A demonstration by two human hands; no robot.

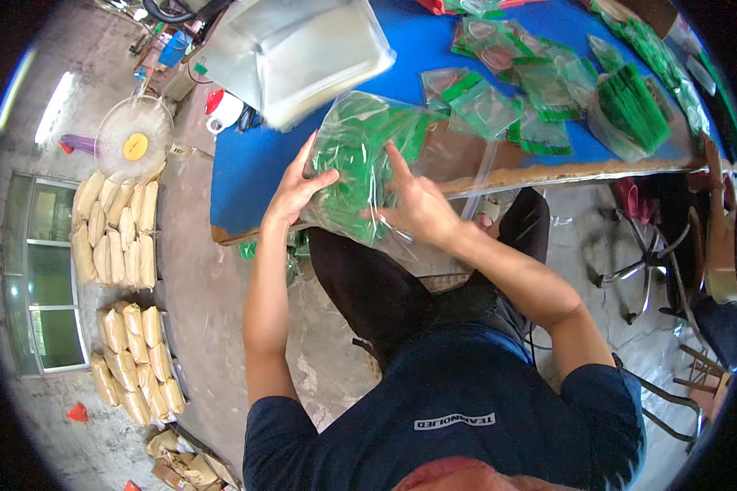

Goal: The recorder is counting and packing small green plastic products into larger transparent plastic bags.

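A clear plastic bag (356, 168) filled with small green-and-clear packets is held up at the table's near edge, above my lap. My left hand (297, 190) grips its left side, with the thumb over the front and the other fingers partly hidden at the edge. On the bag's right side lies my right hand (422, 209), its index finger stretched upward against the plastic and its fingers apart. Just beyond the bag, a stack of clear plastic sheets or flat bags (319, 61) rests on the table.
Small green-edged packets (540, 90) are scattered over the blue tabletop (250, 172), beside an upright bundle of packets (633, 110). A wheeled chair base (647, 258) stands at right, near another person's arm (716, 213). Stacked tan sacks (119, 233) line the left wall.
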